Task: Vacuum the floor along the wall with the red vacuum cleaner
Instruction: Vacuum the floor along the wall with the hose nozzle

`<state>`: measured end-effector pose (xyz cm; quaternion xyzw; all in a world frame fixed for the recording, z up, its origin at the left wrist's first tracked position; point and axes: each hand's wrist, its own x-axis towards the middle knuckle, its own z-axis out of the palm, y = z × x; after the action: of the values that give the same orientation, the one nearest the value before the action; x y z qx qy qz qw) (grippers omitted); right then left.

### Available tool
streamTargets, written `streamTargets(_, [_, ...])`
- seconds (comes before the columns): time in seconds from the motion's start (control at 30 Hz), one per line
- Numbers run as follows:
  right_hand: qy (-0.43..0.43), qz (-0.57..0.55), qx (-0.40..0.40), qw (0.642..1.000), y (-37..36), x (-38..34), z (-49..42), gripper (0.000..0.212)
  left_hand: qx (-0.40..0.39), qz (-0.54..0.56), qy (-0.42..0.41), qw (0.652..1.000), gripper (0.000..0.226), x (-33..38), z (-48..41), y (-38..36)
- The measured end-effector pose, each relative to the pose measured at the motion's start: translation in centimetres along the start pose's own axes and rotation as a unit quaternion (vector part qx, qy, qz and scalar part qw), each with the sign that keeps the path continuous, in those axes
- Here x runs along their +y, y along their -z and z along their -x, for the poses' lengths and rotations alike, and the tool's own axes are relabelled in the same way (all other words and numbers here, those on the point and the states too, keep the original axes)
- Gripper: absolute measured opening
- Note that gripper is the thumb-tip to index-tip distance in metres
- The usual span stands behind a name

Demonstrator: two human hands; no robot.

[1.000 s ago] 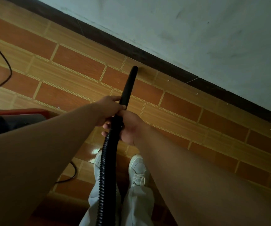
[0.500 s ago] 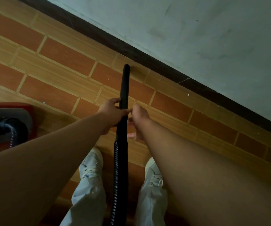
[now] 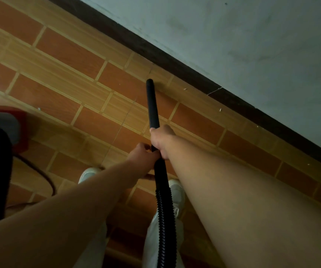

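Right hand [image 3: 160, 141] now wraps the black wand [image 3: 152, 105] ahead of the left hand [image 3: 143, 157], which grips at the wand/hose [image 3: 163, 209] joint. 0.5 s ago both sat level. Wand tip is now closer to the dark skirting [image 3: 175, 68]. Red vacuum cleaner [image 3: 21, 122] stands far left. Est.: wall pass under way. White specks [image 3: 220, 109] to the right are not yet reached.
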<state>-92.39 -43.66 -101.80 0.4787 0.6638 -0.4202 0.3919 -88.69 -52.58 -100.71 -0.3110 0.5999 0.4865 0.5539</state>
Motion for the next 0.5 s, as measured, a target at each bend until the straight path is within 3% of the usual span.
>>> streamTargets(0.37, [-0.042, -0.07, 0.006, 0.997, 4.0, 2.6, -1.7, 0.041, -0.018, 0.01, 0.008, 1.0, 0.056, -0.3, -0.9, -4.2])
streamTargets(0.5, [-0.053, -0.091, 0.005, 0.994, 4.8, 3.5, -2.0, 0.037, -0.013, -0.036, 0.004, 0.999, 0.035, -0.8, -1.1, -5.4])
